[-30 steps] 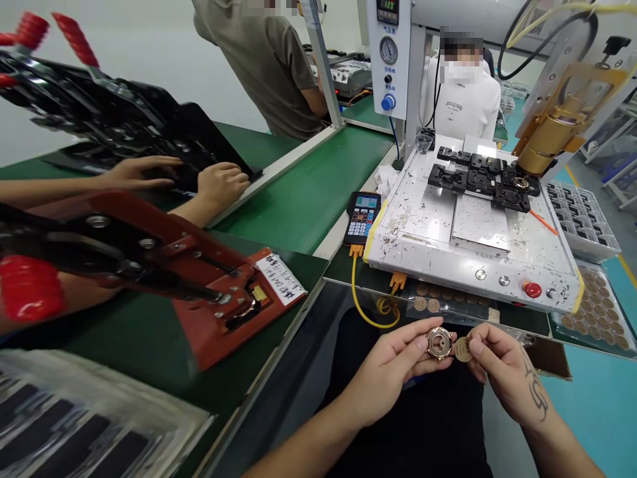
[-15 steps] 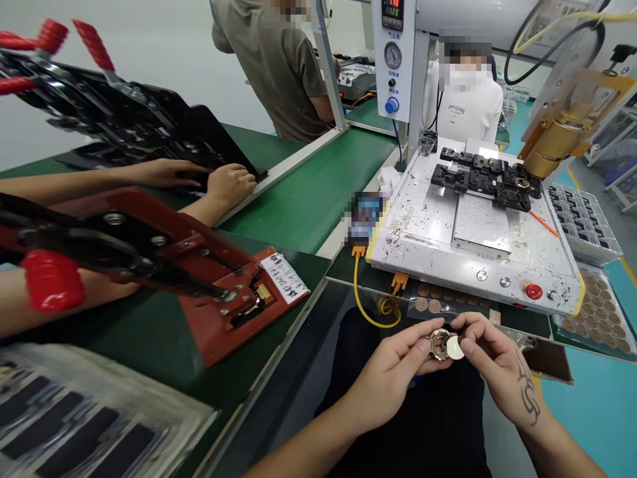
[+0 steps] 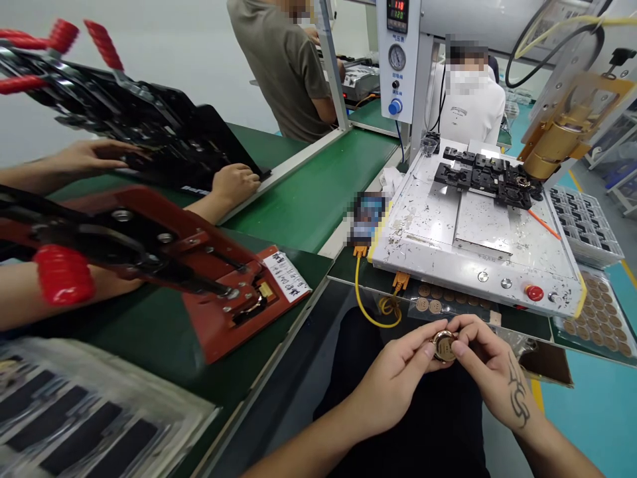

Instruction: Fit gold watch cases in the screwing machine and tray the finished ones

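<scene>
A round gold-rimmed metal case [image 3: 444, 346] is held above my lap, with a flat disc lying within its rim. My left hand [image 3: 398, 372] pinches the case at its left edge between thumb and fingers. On the other side, my right hand [image 3: 490, 365] has its thumb on the disc and its fingers curled behind the rim. Just beyond my hands, round brown stickers on a clear sheet [image 3: 428, 305] lie under the front edge of the white machine [image 3: 428, 255].
A red clamp fixture [image 3: 209, 325] stands at the left, with a co-worker's hands [image 3: 233, 189] behind it at a black fixture. A tray of dark parts [image 3: 99, 398] lies lower left. A phone [image 3: 367, 216] and yellow cable [image 3: 357, 285] sit beside the machine.
The pale disc that my right hand held beside the case now lies inside the rim. My right hand has moved slightly left. One co-worker's hand has shifted left.
</scene>
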A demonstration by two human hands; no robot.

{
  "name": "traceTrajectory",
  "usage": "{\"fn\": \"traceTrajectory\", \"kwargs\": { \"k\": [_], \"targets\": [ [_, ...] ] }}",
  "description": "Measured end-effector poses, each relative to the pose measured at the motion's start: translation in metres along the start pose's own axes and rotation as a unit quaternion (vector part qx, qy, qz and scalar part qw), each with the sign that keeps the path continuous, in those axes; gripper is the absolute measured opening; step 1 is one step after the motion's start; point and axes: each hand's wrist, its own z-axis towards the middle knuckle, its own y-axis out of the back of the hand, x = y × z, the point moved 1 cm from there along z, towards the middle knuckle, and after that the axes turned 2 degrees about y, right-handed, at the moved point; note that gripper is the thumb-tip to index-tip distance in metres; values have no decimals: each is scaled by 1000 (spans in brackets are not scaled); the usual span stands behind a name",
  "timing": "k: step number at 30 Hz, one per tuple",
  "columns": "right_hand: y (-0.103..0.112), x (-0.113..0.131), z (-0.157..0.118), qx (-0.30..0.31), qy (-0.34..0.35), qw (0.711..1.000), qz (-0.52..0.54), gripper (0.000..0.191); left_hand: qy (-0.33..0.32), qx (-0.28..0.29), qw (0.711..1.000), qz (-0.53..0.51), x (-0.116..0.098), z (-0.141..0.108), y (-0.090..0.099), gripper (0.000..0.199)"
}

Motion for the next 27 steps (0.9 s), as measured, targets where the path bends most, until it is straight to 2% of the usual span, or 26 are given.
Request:
{"fn": "traceTrajectory", "kwargs": {
  "k": [16,24,27],
  "targets": [
    [-2,-2,-4,-21,14,1000,-12,23,-18,19,999,38,-2,-2,-7,45],
    [-7,-2,-5,-45,69,995,-60,19,-28,3,998,48,9,-1,-6,48],
    [-9,-3,-6,-67,122,985,-106,17,-46,-9,995,85,13,-1,-6,45]
  ]
}}
